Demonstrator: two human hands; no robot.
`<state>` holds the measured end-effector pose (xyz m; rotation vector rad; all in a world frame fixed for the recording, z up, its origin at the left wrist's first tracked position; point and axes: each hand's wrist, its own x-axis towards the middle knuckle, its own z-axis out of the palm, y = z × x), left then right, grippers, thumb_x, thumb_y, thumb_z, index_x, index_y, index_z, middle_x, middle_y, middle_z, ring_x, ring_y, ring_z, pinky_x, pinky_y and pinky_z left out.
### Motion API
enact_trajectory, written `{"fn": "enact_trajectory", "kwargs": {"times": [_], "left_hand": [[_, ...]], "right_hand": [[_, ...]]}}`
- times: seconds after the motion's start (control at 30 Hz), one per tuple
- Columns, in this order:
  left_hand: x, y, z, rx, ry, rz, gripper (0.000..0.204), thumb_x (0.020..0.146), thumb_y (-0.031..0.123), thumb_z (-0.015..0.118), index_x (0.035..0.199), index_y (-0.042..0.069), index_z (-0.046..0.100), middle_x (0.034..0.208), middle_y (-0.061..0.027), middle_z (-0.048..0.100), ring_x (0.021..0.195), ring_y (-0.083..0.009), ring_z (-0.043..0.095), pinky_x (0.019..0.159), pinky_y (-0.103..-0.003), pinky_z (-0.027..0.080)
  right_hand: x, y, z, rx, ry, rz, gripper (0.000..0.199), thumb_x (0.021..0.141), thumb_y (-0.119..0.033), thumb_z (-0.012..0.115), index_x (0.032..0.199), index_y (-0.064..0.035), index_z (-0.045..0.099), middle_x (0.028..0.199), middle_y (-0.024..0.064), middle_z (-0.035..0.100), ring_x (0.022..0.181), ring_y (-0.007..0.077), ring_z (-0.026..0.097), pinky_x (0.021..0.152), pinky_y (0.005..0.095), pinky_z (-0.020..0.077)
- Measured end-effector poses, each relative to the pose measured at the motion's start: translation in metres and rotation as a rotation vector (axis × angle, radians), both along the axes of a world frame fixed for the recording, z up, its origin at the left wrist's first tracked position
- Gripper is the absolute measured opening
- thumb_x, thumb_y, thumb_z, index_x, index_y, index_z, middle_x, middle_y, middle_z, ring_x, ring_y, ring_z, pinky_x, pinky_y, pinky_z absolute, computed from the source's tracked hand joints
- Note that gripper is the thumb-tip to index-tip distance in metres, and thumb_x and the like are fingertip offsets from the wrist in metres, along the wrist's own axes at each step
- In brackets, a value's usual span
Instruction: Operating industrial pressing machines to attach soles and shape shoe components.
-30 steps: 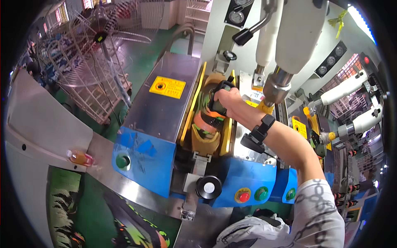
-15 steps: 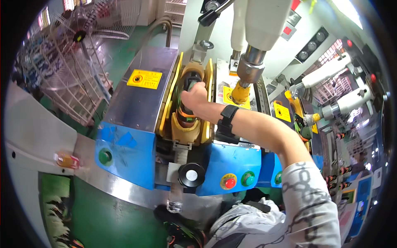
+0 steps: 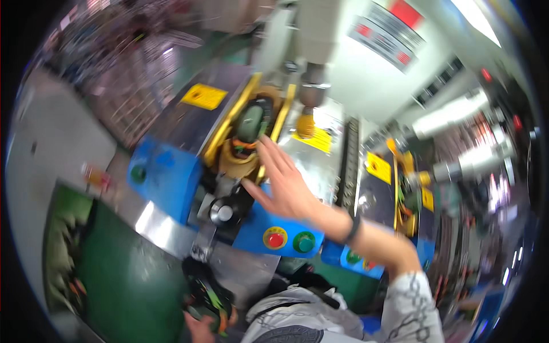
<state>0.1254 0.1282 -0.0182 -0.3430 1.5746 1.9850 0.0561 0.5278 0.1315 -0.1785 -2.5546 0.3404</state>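
Note:
My right hand [image 3: 286, 186] is open, fingers stretched out and thumb apart. It hovers just right of a dark shoe [image 3: 263, 108] that sits in the press. That shoe has a green part on top and orange at its near end, and lies between yellow side pads [image 3: 278, 121] with a tan block [image 3: 237, 163] at its near end. At the lower edge, my left hand [image 3: 200, 330] grips another black shoe [image 3: 210, 294] with green and orange streaks. Part of that hand is cut off by the frame. Motion blurs the picture.
Blue control housings carry a red button [image 3: 275, 238] and green buttons [image 3: 303, 242]. Above the right-hand plate hangs a press ram with a yellow tip [image 3: 306, 123]. A black knob [image 3: 224, 212] stands out in front. More rams [image 3: 463, 166] are at the right, a wire rack [image 3: 131, 103] at the left.
My right hand has come off the shoe in the press, back toward me and to the right, and its fingers have straightened. My left hand and its shoe have come further into view.

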Motion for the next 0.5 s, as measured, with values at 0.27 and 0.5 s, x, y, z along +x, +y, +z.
{"fn": "enact_trajectory", "kwargs": {"times": [0.27,0.5], "left_hand": [[0.038,-0.010,-0.008,0.092,-0.143,0.255,0.070,0.062,-0.013,0.050,0.129,0.009,0.042,0.111,-0.0104,0.056,0.103,-0.0303,0.058,0.088,-0.043,0.052],[0.123,-0.011,0.048,-0.028,-0.224,0.301,0.055,0.066,-0.009,0.056,0.118,0.008,0.047,0.103,-0.0105,0.057,0.097,-0.0277,0.060,0.085,-0.042,0.052]], "right_hand": [[0.179,-0.063,-0.066,-0.228,-0.463,-0.133,0.081,0.080,-0.028,0.070,0.140,0.0072,0.030,0.147,0.0270,0.030,0.136,0.0418,0.030,0.110,0.0579,0.0222],[0.256,-0.125,-0.100,-1.130,-0.317,0.051,0.055,0.085,-0.009,0.062,0.133,0.0081,0.042,0.136,0.0248,0.046,0.127,0.0359,0.046,0.104,0.0448,0.0379]]}}
